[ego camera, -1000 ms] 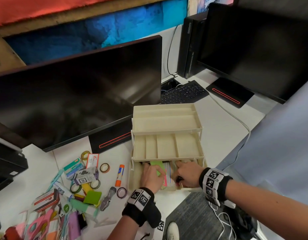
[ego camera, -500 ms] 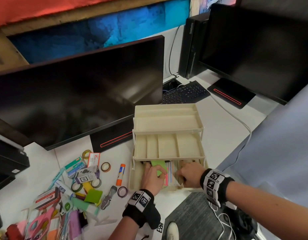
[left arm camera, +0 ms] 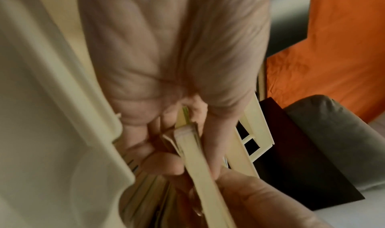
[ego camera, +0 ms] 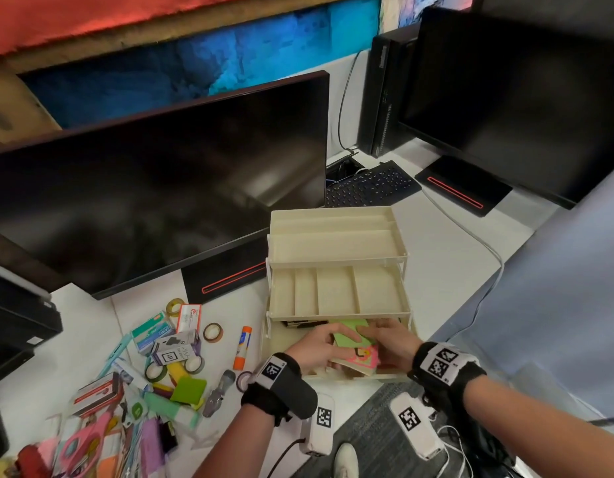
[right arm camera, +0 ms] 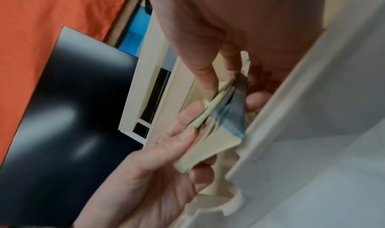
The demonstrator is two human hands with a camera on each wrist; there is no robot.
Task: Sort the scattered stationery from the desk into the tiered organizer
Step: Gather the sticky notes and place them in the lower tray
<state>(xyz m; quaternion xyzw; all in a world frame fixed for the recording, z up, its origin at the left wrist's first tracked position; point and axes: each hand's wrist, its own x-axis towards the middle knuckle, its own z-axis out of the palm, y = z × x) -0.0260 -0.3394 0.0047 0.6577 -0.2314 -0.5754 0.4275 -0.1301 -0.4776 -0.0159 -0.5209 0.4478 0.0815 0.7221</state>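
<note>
A cream three-tier organizer (ego camera: 336, 251) stands on the white desk. Both hands are in its bottom tier. My left hand (ego camera: 321, 346) grips the left edge of a stack of sticky-note pads (ego camera: 359, 358), green on top and pink below. My right hand (ego camera: 390, 343) pinches the stack's right side. In the left wrist view the left fingers (left arm camera: 160, 162) curl round the pads (left arm camera: 191, 150). The right wrist view shows the right thumb and fingers (right arm camera: 205, 76) holding the pads (right arm camera: 216, 132). Scattered stationery (ego camera: 143, 367) lies at the lower left.
A glue stick (ego camera: 242, 348), tape rolls (ego camera: 212, 332) and small boxes (ego camera: 154, 334) lie left of the organizer. A large monitor (ego camera: 154, 198) stands behind them, a second monitor (ego camera: 512, 98) and a keyboard (ego camera: 371, 186) farther right. A cable (ego camera: 485, 257) runs along the desk's right side.
Both hands have drawn the pad stack a little forward and up out of the bottom tier, so the pink pad under the green one now shows.
</note>
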